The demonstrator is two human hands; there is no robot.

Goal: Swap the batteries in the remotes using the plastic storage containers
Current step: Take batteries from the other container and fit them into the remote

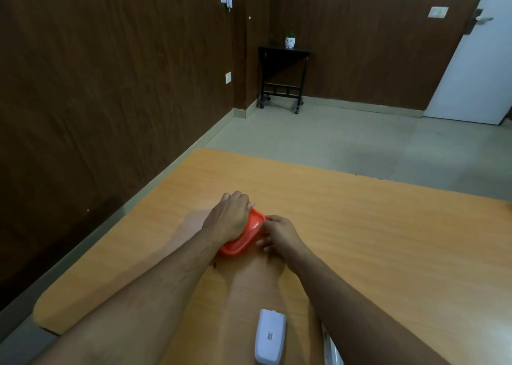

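From the head view, the only one I have, I judge the task to be at an early stage: I am working on the lid of an orange plastic container (243, 236) and no battery is visible anywhere. The container sits on the wooden table (360, 226), near the middle of its left half, well beyond the remotes. My left hand (228, 220) lies over the container's left and far side, palm down, fingers curled over the far rim and closed on it. My right hand (279, 233) is at the container's right edge, its fingertips (267, 219) pinched at the rim as if prying or pressing the lid; I cannot tell which, nor whether the lid is seated or partly lifted. The container is small, rounded-rectangular, with a glossy orange top that catches the light; its contents are hidden. Nearer to me, between my forearms, a white remote (270, 337) lies with its back upward, a small printed label showing, and its battery cover appears to be in place, though I cannot confirm this. A sliver of a second white object (331, 348) shows just right of it, partly hidden by my right forearm; it may be another remote. In my assessment, nearly everything is left: getting at the batteries, opening the remotes and exchanging the cells.
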